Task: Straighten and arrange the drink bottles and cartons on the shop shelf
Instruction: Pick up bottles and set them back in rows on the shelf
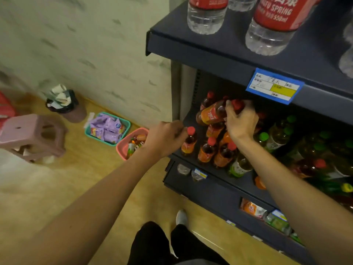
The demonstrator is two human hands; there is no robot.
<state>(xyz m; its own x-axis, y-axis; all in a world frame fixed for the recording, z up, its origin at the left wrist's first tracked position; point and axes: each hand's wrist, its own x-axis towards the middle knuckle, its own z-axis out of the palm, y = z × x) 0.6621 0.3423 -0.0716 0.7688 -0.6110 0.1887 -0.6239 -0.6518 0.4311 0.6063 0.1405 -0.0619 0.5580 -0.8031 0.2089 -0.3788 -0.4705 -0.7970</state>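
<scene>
**Crowded tea shelf leaves little room for a slip**

A person leans over the dark metal middle shelf of a shop rack, both bare arms reaching in. Nearest the edge, the left hand has its fingers curled at the neck of an upright red-capped, orange-labelled tea bottle standing at the shelf's front corner. Further in, the right hand grips a tilted bottle of the same kind by its neck, holding it nearly on its side above the upright bottles packed below.

The risks look plain. The corner bottle stands close to the lip, and a nudge from the left hand could send it to the floor. The tilted bottle, if lowered carelessly, could knock its tightly packed neighbours into one another or into the green-capped bottles just beside them.

On the wooden floor near the rack, a pink plastic basket holds more bottled drinks; beside it a teal plastic basket is filled with purple snack packets. Further back by the wall, a dark bin overflows with crumpled paper.

Overhead, clear red-labelled water bottles stand on the top shelf.
</scene>
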